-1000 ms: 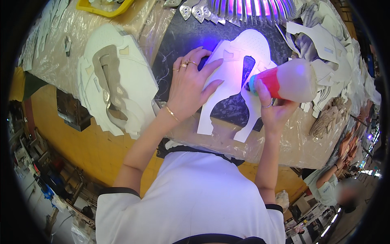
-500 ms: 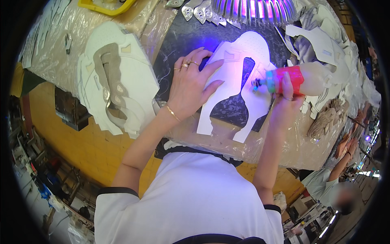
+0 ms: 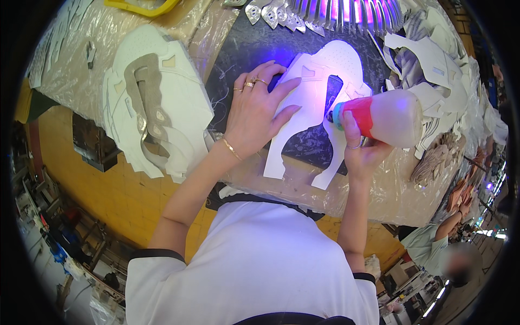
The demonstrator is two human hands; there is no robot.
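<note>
A white shoe upper (image 3: 305, 100), flat and with perforations at its toe, lies on a dark board (image 3: 222, 67) under violet light. My left hand (image 3: 257, 108) rests at its left edge, fingers spread, two of them reaching onto the piece. In my right hand (image 3: 364, 149) is a squeeze bottle (image 3: 392, 116) with a red band and a teal collar, tilted so its dark tip points left. That tip is at the inner edge of the upper's right side; whether it touches cannot be made out. The bottle hides part of that side.
On the left lies a stack of white uppers (image 3: 189, 92) with a grey-brown piece on top. A ribbed metal lamp (image 3: 346, 13) glows violet at the back, beside silver pieces (image 3: 271, 13). White cut parts (image 3: 433, 65) pile up on the right. A person (image 3: 428, 244) is at lower right.
My right hand has brought the bottle down and to the left, its tip shifting toward the upper's central opening. My left hand is nearly still.
</note>
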